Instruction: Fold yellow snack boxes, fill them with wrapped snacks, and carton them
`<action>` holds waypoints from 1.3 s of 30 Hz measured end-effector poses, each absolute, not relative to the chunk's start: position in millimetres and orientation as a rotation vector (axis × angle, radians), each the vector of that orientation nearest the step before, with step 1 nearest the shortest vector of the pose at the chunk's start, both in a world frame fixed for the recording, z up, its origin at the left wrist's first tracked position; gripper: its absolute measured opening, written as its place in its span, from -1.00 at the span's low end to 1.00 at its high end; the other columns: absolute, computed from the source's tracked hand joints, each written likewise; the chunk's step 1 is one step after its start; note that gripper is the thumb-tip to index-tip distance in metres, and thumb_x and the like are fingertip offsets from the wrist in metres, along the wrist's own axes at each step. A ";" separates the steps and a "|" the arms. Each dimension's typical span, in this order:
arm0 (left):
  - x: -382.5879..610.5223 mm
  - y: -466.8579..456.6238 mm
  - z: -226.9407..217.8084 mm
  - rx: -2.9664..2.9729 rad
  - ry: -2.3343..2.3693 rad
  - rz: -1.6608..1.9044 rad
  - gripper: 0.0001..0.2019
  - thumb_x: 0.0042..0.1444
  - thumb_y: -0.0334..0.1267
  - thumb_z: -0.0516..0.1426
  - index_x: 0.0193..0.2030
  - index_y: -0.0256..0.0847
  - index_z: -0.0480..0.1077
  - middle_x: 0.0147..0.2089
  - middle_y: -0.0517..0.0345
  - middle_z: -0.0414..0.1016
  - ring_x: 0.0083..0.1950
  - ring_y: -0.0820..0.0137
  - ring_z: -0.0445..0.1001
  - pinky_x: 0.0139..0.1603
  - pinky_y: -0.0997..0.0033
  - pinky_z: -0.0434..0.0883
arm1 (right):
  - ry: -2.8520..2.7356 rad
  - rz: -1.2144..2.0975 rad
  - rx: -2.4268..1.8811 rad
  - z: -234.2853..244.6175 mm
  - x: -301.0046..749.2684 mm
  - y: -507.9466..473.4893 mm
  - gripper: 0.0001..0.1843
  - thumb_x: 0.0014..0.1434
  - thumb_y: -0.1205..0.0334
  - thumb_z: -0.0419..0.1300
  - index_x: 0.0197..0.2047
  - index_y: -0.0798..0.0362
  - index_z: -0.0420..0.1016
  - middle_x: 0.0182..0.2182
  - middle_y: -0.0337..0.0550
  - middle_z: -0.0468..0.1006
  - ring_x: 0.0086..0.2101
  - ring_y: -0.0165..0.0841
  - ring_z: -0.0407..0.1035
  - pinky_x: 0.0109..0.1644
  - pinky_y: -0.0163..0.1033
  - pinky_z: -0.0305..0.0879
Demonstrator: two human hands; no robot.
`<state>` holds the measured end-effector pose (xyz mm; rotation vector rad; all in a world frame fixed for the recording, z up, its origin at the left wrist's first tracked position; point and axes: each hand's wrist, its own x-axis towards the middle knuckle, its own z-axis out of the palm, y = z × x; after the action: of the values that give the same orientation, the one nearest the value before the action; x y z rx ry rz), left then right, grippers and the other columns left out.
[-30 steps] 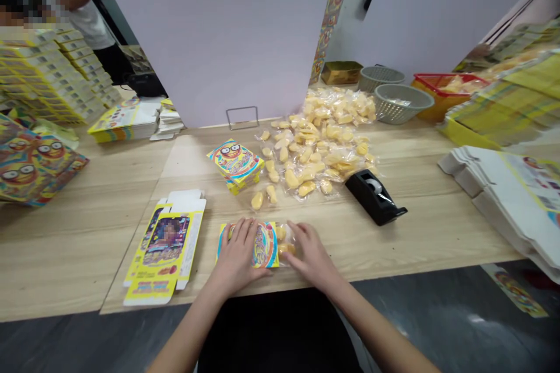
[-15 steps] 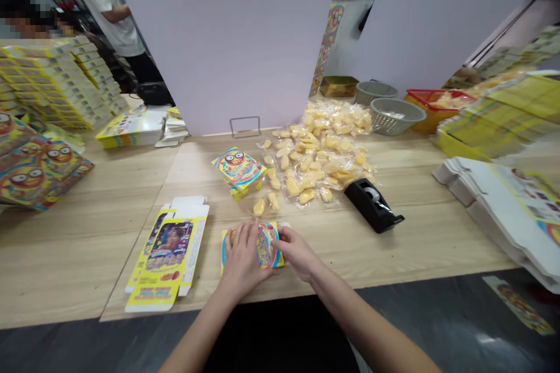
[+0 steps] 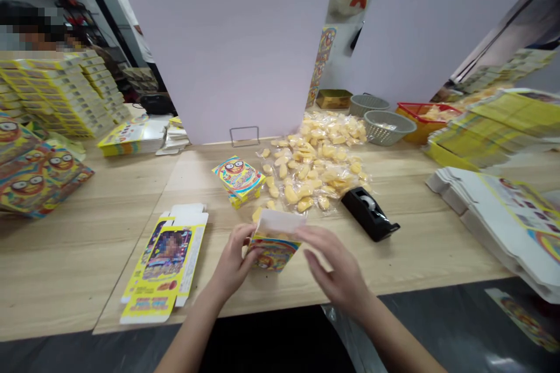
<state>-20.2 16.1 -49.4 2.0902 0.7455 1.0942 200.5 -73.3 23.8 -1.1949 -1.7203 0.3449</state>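
A small colourful cardboard box [image 3: 275, 253] is upright near the table's front edge, its white inner flap [image 3: 282, 221] raised. My left hand [image 3: 238, 259] grips the box by its left side, thumb across the front. At the box's upper right corner is my right hand [image 3: 335, 265], fingers stretched and thumb apart; whether its fingertips touch the flap I cannot tell. Just behind lie small packs of small cards or leaflets [image 3: 238, 178] and a heap of yellow pieces in clear wrappers [image 3: 315, 169]. Left of my hands lies a flattened yellow box [image 3: 164, 268].
A black tape dispenser [image 3: 370, 214] stands to the right. Stacks of flat cartons [image 3: 503, 204] line the right side, with a grey basket [image 3: 389, 128] and a red basket [image 3: 426, 122] behind. Printed boxes [image 3: 39, 175] sit at the left. A pale panel [image 3: 227, 46] rises at the back.
The box has been turned from lying flat to standing, its flap now up. My left hand has moved from its top to its side; my right hand has opened and shifted right.
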 end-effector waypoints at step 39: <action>-42.6 -4.2 -66.0 1.819 0.977 1.111 -0.51 0.09 -0.24 0.23 0.08 -0.10 0.07 -0.01 0.07 0.31 -0.07 0.32 0.51 -0.12 0.17 0.57 | -2.211 0.802 -1.198 30.2 165.5 -0.9 -0.66 0.29 0.29 0.10 0.10 -0.07 0.48 -0.11 -0.09 0.57 -0.11 -0.29 0.45 -0.03 -0.17 0.36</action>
<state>-42.6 -4.2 -66.0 1.8195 0.9775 1.1113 165.5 -0.9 30.2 -1.1983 -2.2115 0.8015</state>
